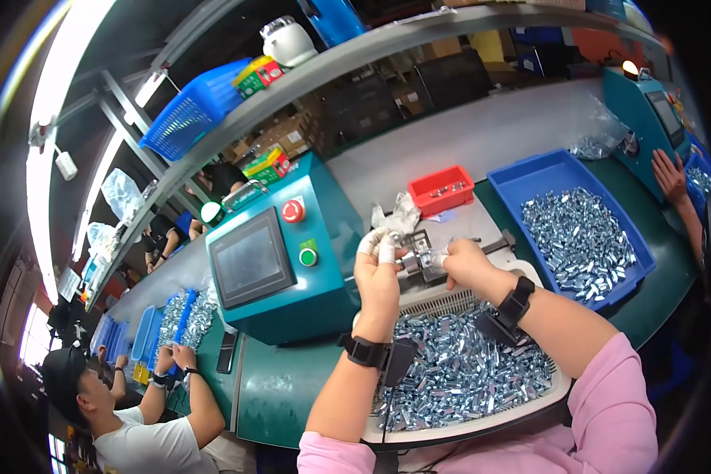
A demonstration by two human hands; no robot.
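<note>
Your pink sleeves [612, 395] frame basket [562, 387] of metal pieces [466, 375]; L hand [378, 272] & R hand [472, 267] apart at metal holder [425, 259], grip can't tell; prob. fitting a piece; next move likely needs careful alignment.

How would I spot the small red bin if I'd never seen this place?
Find the big blue tray on the right, heaped with metal pieces. By its far left corner sits the red bin, holding just a few small parts. Its colour and small size set it apart from that tray and the off-white basket.
</note>
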